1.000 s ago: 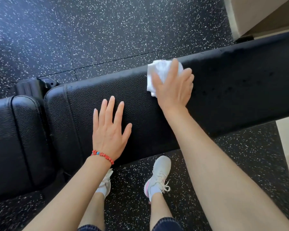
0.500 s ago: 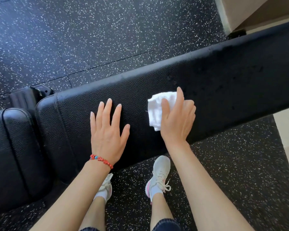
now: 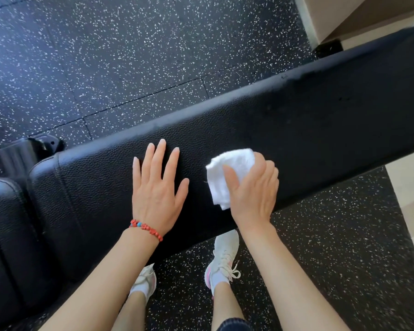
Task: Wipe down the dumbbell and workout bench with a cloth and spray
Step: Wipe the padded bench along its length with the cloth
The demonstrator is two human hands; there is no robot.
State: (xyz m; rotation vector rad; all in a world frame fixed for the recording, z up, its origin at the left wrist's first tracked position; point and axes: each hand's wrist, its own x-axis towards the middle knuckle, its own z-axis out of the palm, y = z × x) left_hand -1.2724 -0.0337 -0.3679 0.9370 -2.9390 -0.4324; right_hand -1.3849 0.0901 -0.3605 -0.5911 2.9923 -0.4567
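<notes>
We see left hand flat on table | right hand beside it, grips cloth on table

Gym: speckled rubber floor, padded bench.

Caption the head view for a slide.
Right hand wipes black workout bench with white cloth; left hand rests flat.

No legible text, labels or nos. anywhere in view.
</notes>
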